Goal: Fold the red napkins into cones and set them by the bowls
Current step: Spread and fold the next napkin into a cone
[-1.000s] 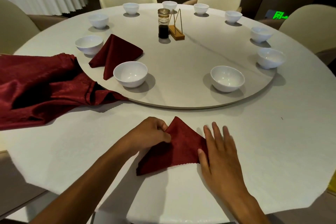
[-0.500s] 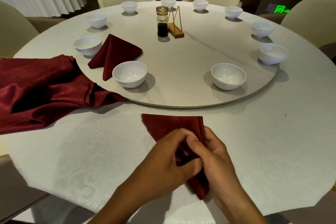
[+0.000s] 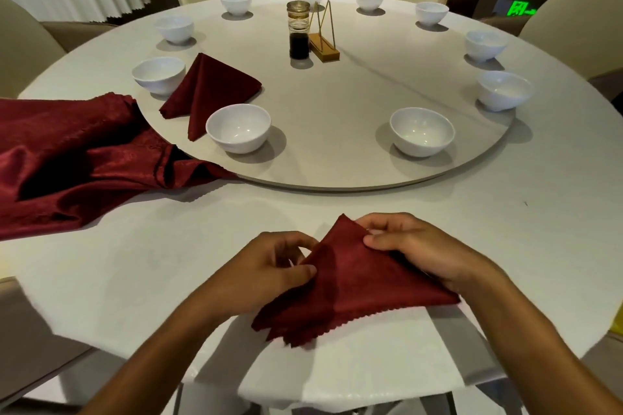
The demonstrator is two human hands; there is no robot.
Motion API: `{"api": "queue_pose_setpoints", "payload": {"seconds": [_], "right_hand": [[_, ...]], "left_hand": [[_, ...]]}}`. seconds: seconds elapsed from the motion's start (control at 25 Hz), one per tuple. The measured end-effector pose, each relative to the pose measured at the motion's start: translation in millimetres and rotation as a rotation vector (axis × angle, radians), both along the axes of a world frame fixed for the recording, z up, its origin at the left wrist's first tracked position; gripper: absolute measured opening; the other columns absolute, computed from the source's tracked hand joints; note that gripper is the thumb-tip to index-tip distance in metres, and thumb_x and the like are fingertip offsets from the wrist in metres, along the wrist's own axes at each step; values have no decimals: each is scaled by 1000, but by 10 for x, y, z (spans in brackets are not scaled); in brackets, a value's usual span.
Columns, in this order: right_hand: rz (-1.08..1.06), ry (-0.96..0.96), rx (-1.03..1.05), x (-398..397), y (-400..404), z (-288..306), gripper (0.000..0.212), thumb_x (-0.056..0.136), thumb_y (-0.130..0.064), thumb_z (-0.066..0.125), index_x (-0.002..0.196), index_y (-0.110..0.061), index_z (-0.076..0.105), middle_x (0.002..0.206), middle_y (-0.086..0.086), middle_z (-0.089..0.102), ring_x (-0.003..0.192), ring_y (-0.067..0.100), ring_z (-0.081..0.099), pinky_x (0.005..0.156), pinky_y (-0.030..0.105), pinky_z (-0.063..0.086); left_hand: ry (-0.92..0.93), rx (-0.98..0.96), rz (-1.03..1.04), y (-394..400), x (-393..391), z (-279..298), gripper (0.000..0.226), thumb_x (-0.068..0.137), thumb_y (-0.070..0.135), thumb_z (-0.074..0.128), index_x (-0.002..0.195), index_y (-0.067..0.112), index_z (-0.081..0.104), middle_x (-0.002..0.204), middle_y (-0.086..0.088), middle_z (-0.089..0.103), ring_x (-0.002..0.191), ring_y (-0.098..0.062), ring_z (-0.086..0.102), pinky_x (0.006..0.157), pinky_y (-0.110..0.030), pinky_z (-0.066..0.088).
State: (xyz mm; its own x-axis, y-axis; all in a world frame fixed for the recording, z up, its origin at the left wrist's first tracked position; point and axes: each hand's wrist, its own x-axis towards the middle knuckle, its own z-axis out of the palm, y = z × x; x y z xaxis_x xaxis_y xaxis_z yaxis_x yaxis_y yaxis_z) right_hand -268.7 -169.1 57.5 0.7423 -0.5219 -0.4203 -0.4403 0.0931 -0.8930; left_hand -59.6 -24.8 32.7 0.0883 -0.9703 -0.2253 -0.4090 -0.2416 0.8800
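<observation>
**Both hands on a half-folded napkin at the near edge**

A red napkin (image 3: 354, 283), folded into a triangle with its tip pointing to 12 o'clock, lay on the worktop (image 3: 135, 266) at 6 o'clock. The left hand (image 3: 269, 269) pinched its left edge between thumb and curled fingers. The right hand (image 3: 414, 246) gripped the right side near the tip, thumb on top of the cloth. The napkin's zigzag hem ran along the near side.

On the turntable (image 3: 337, 104), a finished cone (image 3: 209, 87) lay at 10 o'clock between two bowls, touching or just beside each. One bowl (image 3: 238, 126) sat at 7 o'clock, another bowl (image 3: 421, 130) at 5 o'clock, and more ringed the rim. A heap of red cloth (image 3: 67, 158) lay at 9 o'clock, partly over the turntable's edge. A sauce jar (image 3: 299, 30) and a small stand (image 3: 323, 44) stood near the centre, just beside each other.
</observation>
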Motion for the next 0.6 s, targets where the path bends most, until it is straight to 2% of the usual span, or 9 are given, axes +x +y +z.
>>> {"api": "queue_pose_setpoints", "payload": {"seconds": [0.08,0.12,0.16,0.24,0.28,0.36,0.48,0.6], "right_hand": [[-171,270,-504,82,108,-161,28,98,-22,50,123,-26,62,121,0,67,105,18,63,99,35,47],[-230,293,-746,153,267,-238,34,98,-24,46,131,-24,57,130,0,63,115,19,59,103,33,43],[-192,269,-904,232,469,-324,43,99,-26,39,140,-21,51,140,2,55,127,21,52,112,32,35],[42,307,-1012,369,802,-570,58,100,-35,10,156,-20,20,161,1,21,149,18,16,122,32,3],[137,366,-1026,398,885,-673,62,97,-40,-5,156,-23,0,164,-3,0,150,14,-6,120,32,-11],[212,472,-1024,303,849,-766,63,91,-51,-17,150,-29,-23,159,-11,-24,143,6,-29,116,33,-21],[190,550,-1051,-83,597,-785,62,89,-53,-20,147,-33,-27,155,-16,-31,140,4,-34,118,34,-18],[178,702,-1014,-376,469,-707,67,85,-54,-23,150,-33,-22,159,-15,-21,144,6,-26,118,34,-16]], "left_hand": [[-553,-20,64,-44,-61,-202,46,94,29,58,139,33,49,115,6,65,99,-14,65,83,-26,52],[-751,-135,63,-43,-118,-318,52,93,29,56,144,26,45,125,1,62,107,-20,63,87,-30,50],[-872,-239,0,-24,-210,-387,54,92,31,54,144,18,47,132,-5,59,114,-27,61,91,-38,50],[-863,-386,-77,41,-349,-492,52,99,39,39,141,10,48,141,-13,54,127,-35,54,101,-61,42],[-804,-408,-92,74,-368,-527,53,103,42,28,142,10,44,145,-12,48,132,-36,47,104,-67,34],[-793,-447,-100,100,-326,-542,52,101,36,28,142,5,41,148,-14,42,136,-36,40,112,-61,28],[-839,-462,-102,136,-347,-529,52,94,21,33,137,-4,45,147,-18,43,134,-41,41,106,-49,26],[-735,-473,-95,137,-344,-514,46,101,17,38,144,0,33,155,-13,27,144,-32,27,114,-47,23]]}}
